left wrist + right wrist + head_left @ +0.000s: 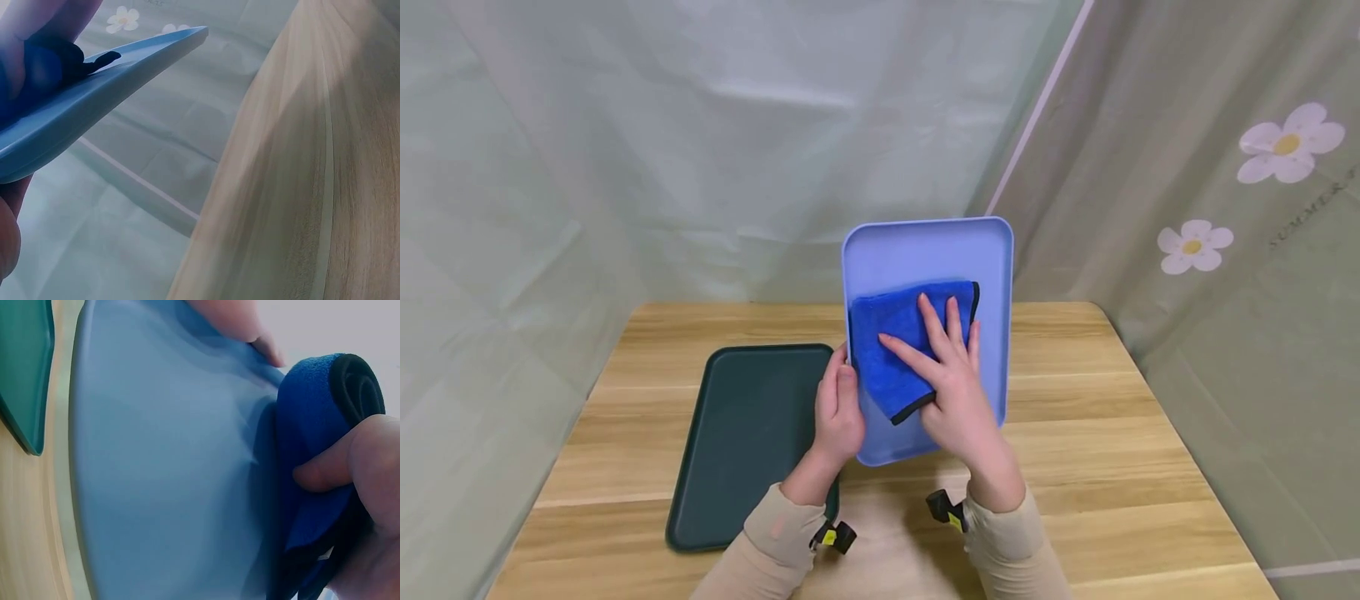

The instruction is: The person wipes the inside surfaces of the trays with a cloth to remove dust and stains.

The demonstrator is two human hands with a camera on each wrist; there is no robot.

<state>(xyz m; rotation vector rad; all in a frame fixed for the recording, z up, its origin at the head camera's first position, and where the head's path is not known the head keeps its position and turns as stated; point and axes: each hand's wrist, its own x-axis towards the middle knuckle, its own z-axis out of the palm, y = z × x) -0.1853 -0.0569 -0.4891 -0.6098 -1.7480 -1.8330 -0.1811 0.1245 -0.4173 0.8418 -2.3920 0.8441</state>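
A light blue rectangular tray (917,250) is held tilted up above the table, its inner face turned toward me. My left hand (837,412) grips its left rim, with the thumb in front and fingers partly hidden behind. A folded blue cloth (874,350) with black edging lies against the tray's inside. Spread, straight fingers of my right hand (958,396) press the cloth onto that surface. In the right wrist view, the right thumb (325,470) touches the side of the folded cloth (306,425).
A dark green tray (756,425) lies flat on the wooden table (1097,467), left of the blue tray and partly beneath my left forearm. Grey-green curtains (737,150) enclose the back and sides, with white flowers printed on the right. Each wrist wears a small black camera.
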